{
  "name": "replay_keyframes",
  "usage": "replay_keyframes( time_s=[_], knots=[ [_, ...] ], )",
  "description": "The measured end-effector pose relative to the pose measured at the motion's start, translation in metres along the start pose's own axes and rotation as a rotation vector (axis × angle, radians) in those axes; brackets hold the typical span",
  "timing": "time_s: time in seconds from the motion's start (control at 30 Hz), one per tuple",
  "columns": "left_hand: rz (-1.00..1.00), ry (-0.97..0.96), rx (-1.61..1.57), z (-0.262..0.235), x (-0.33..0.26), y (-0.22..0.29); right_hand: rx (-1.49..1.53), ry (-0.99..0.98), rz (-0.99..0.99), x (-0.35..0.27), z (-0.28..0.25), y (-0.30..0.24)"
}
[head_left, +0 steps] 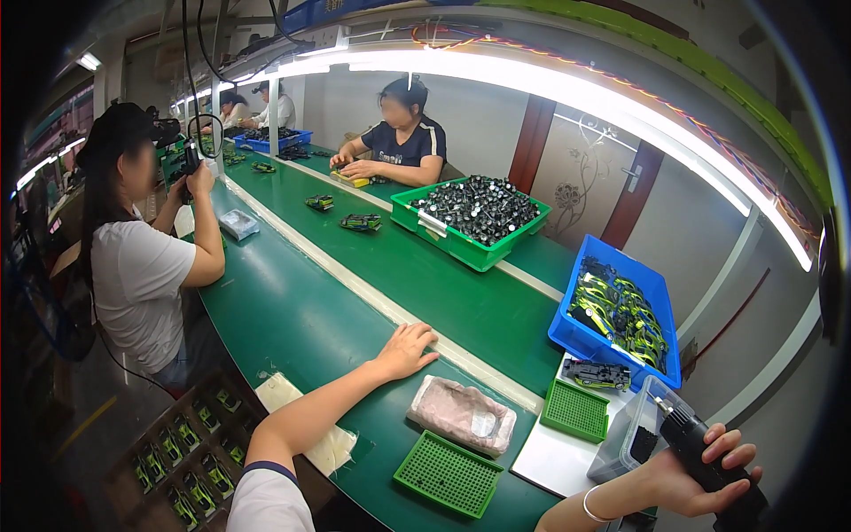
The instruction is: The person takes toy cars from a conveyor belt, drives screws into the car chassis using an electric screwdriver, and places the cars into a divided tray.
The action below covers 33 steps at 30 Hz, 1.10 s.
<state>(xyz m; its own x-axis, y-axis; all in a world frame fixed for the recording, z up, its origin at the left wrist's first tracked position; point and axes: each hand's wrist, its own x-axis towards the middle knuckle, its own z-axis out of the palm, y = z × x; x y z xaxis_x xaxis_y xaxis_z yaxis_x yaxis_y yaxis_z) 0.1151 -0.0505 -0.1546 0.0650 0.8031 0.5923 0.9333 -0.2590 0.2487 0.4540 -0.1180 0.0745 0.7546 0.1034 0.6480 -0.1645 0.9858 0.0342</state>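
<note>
My left hand [407, 351] lies with its fingers loosely extended on the green workbench [319, 293], beside the pale raised strip. It holds nothing. At the lower right, my right hand [683, 484] is wrapped round a black electric screwdriver [690, 438], whose bit points up and to the left. Just beside the tool is a clear plastic box [628, 433] with small dark pieces in it. Close by, a dark toy car base [597, 373] rests on a white board [551, 454], near a green perforated tray [575, 410]. Neither hand touches the car base.
A pinkish padded tray [460, 413] and another green perforated tray [448, 473] lie in front. Farther off are a blue bin [669, 310] of green-black car parts and a green bin [483, 257] of black parts. Co-workers [403, 142] sit along the bench. Toy cars fill a divided box [160, 421].
</note>
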Motion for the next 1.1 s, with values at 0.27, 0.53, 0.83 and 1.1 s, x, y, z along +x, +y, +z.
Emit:
replay_keyframes(
  time_s=[0.27,0.53,0.83,1.1],
  knots=[
    [-0.002,-0.001,-0.007,0.001,0.000,-0.002,0.008,0.001,0.011,-0.001,-0.001,0.002],
    [-0.006,-0.009,0.001,0.000,0.001,0.003,0.009,0.013,0.001,0.000,-0.001,0.001],
    [-0.046,-0.014,-0.007,0.002,-0.003,-0.001,-0.011,-0.066,0.014,0.000,0.013,-0.004],
    [-0.057,-0.045,0.015,0.003,0.000,0.000,-0.010,-0.070,-0.019,-0.001,0.013,-0.002]
  ],
)
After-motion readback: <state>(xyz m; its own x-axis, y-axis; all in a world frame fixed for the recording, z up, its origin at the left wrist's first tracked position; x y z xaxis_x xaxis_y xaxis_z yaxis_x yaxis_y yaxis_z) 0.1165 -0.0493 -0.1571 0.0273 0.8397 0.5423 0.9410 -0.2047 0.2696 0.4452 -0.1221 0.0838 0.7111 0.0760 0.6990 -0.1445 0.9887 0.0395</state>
